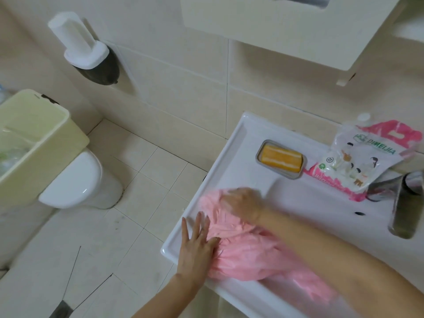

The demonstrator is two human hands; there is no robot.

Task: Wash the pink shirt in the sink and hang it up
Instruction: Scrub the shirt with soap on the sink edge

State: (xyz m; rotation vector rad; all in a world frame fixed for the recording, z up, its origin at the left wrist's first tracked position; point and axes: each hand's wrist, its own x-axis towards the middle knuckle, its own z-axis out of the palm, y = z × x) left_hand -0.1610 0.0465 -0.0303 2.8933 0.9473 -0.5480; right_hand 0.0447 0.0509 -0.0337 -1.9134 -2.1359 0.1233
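Note:
The pink shirt (243, 249) lies bunched on the flat left ledge of the white sink (231, 148), trailing down into the basin at the lower right. My left hand (197, 244) lies flat with straight fingers pressing the shirt's near left edge. My right hand (243, 203) is blurred, on top of the far end of the bunch; whether its fingers grip the cloth is unclear. My right forearm crosses over the basin and hides part of the shirt.
A yellow soap bar (281, 158) sits in a grey dish on the sink's back ledge. A detergent pouch (353, 164) leans beside the metal tap (403, 200). A toilet (78, 180) and its cream tank stand at the left, a wall dispenser (91, 53) above, a cabinet overhead.

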